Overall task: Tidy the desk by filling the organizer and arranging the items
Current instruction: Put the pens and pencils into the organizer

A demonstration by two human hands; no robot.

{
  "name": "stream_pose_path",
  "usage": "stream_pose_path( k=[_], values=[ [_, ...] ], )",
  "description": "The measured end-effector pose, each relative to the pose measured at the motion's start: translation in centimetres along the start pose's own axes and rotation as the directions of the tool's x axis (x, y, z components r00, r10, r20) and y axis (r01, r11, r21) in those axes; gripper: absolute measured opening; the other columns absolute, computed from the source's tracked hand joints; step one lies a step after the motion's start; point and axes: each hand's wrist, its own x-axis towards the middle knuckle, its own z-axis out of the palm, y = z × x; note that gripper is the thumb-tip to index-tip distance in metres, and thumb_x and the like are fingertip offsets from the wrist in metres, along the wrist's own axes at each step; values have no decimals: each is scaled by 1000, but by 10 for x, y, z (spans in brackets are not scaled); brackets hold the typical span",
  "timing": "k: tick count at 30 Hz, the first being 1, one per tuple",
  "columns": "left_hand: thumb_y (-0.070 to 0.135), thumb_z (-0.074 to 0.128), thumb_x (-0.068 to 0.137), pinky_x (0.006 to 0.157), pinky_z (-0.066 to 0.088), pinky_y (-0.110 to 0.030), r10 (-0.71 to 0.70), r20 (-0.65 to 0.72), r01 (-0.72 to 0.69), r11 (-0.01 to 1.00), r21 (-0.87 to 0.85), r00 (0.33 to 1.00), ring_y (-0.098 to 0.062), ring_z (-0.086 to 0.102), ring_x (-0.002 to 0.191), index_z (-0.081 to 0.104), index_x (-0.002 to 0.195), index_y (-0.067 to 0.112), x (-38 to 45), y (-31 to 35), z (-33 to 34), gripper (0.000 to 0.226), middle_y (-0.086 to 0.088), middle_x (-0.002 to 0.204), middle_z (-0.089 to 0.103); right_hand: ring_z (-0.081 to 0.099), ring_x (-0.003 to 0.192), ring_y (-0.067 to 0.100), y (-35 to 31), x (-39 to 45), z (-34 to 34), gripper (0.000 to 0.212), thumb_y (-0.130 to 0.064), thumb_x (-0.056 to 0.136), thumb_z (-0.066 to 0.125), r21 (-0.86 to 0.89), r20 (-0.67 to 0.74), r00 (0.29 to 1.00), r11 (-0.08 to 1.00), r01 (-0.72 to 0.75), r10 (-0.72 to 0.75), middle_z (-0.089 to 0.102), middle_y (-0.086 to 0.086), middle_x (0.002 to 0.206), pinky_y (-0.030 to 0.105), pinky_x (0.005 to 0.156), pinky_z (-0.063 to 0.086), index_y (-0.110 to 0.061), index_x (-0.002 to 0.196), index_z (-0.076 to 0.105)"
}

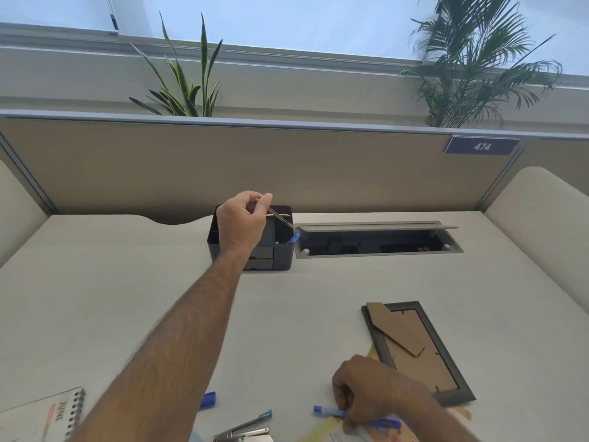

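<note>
A black desk organizer (pixel 280 253) stands at the back of the desk. My left hand (pixel 242 221) is above it and pinches a clear pen (pixel 280 218) that slants down into the right compartment, where a blue cap (pixel 293 238) pokes out. Near the front edge my right hand (pixel 363 393) grips a blue pen (pixel 328 411) lying on a yellow paper (pixel 322 432). Another blue-capped pen (pixel 263 416) and a loose blue cap (pixel 207 399) lie on the desk between my arms.
A dark picture frame (pixel 446 349) lies face down at the right. A metal stapler (pixel 245 433) sits at the front edge, a spiral calendar (pixel 47 416) at the front left. An open cable hatch (pixel 376 239) lies right of the organizer. A partition wall (pixel 255 167) closes the back.
</note>
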Motion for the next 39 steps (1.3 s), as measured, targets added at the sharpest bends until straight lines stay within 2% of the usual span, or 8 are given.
stream_pose_path(
  k=[6,13,21,25,27,30,34,39],
  values=[
    [33,67,90,65,41,-20,25,131,-52,977,207,991,-12,60,66,76,88,12,-2,-16,12,23,1,71,70,54,64,3,4,6,-1,12,-28,75,81,59,-42,999,998,21,-19,57,-17,68,18,64,49,-25,77,69],
    [33,58,97,79,51,-27,19,267,-108,941,321,963,-18,64,87,72,110,10,-8,-31,24,30,-7,98,73,64,67,10,14,10,-14,8,-25,74,78,224,-245,969,971,87,-30,72,-4,77,28,66,56,-26,80,72],
    [33,46,102,88,53,-39,-50,511,-230,852,471,858,-23,61,94,72,110,15,-15,-41,29,33,-9,104,65,67,72,4,11,18,-38,5,-26,86,74,347,-651,757,905,244,46,72,-16,81,13,62,50,-25,90,76],
    [33,42,103,88,52,-41,-70,567,-264,833,486,821,-22,59,94,68,116,15,-19,-40,27,35,-8,106,63,68,78,3,7,31,-46,5,-22,88,72,389,-739,667,868,308,94,73,-16,89,18,65,54,-22,92,76],
    [31,40,103,85,52,-43,12,560,-301,853,427,828,-23,59,94,68,113,16,-21,-37,25,33,-8,101,64,69,78,5,4,37,-51,5,-19,88,73,380,-792,601,857,348,107,72,-19,87,25,68,58,-22,90,76],
    [33,47,99,75,52,-45,144,493,-236,963,129,858,-21,61,83,73,97,13,-26,-29,20,33,-6,86,68,68,75,3,-3,46,-61,6,-15,88,72,379,-847,510,842,385,148,71,-19,82,26,66,57,-18,90,77],
    [44,58,90,66,56,-28,290,528,-207,955,-212,798,-14,67,77,76,96,11,-38,-1,9,38,-4,84,73,65,73,-5,-12,56,-75,8,-16,88,73,313,-905,399,863,395,146,66,-20,77,8,58,48,-17,95,77],
    [20,80,80,60,55,-18,434,473,-340,899,-274,766,-11,66,64,76,89,6,-47,5,11,17,-2,75,72,66,69,5,-20,62,-85,13,-18,88,73,199,-944,322,896,398,67,71,-16,85,14,61,52,-20,100,78]
  ],
)
